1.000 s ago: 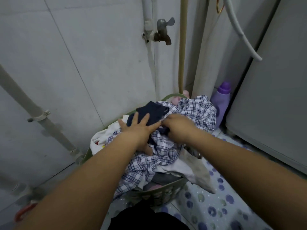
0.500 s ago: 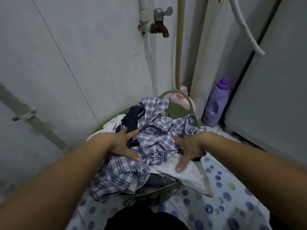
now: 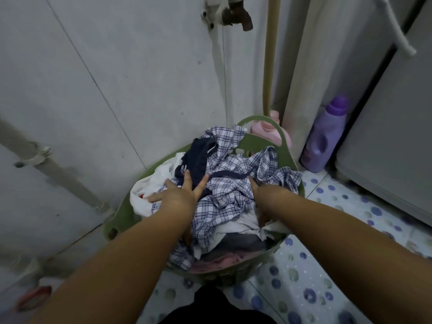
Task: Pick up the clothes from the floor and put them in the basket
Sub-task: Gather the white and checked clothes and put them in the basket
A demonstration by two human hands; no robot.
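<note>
Green laundry basket (image 3: 258, 142): left hand (image 3: 177, 194) pressing, fingers spread, on plaid shirt (image 3: 230, 192); right hand (image 3: 259, 190) digging in, grip unclear

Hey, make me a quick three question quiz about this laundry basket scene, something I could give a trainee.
1. True or false: the left hand lies spread flat on the clothes.
2. Which bottle stands right of the green basket: A purple, B yellow, C black?
3. Fill in: the checked shirt is piled ___ the basket.

Key: 1 true. 2 A. 3 in. The right hand is mostly buried in the cloth.
</note>
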